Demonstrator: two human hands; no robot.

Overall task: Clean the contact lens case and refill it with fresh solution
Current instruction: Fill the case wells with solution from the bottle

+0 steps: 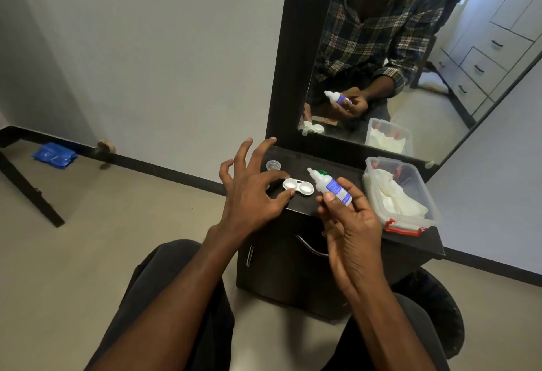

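A white two-well contact lens case [298, 187] lies open on the dark cabinet top [349, 174]. My left hand [252, 191] pinches the case's left end between thumb and forefinger, the other fingers spread above. My right hand [349, 224] grips a small white solution bottle [331, 187] with a blue label, its uncapped nozzle tilted toward the case, just right of it. A clear cap [273, 165] sits behind the case. A green lid [322, 172] peeks out behind the bottle.
A clear plastic box [381, 162] with red latches holds white tissues at the right of the top. A tall mirror [396, 57] stands behind. The cabinet has doors with metal handles [311, 246]. A blue packet [54, 155] lies on the floor far left.
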